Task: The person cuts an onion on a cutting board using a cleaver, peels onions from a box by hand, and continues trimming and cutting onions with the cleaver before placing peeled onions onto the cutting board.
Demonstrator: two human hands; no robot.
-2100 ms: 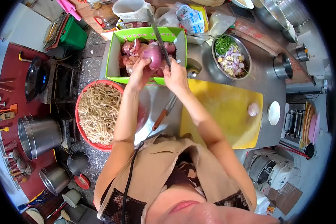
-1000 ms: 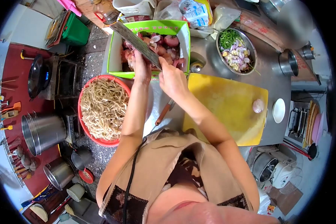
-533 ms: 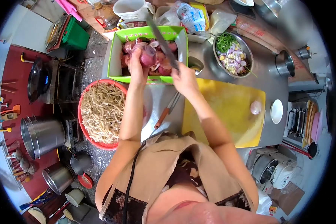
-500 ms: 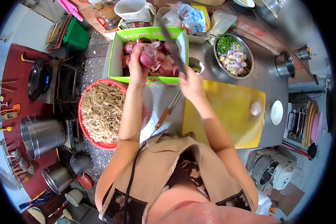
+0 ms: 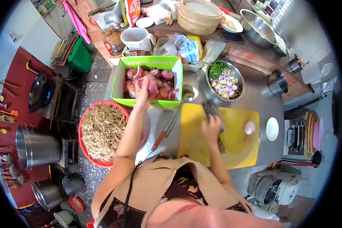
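My left hand [image 5: 143,92] is closed around a red onion [image 5: 152,86] at the front of a green-edged box [image 5: 118,78] full of red onions. Over the yellow cutting board [image 5: 239,152], my right hand [image 5: 212,127] is smeared by motion. A dark-bladed kitchen knife [image 5: 212,110] lies on the board under or beside that hand, its handle [image 5: 220,146] toward me. Whether the fingers still touch the knife, I cannot tell. A pale peeled onion [image 5: 249,127] rests on the board's right side.
Left of the board lies a tool with a wooden handle [image 5: 159,140]. A red basin [image 5: 81,146] of small dried fish stands at left. Behind the board is a steel bowl [image 5: 241,80] of chopped onion and greens. A white bowl [image 5: 271,129] sits at right.
My right hand has come down from beside the box to the board, and the knife it held raised now lies there. My left hand still holds an onion at the box. The view has shifted.
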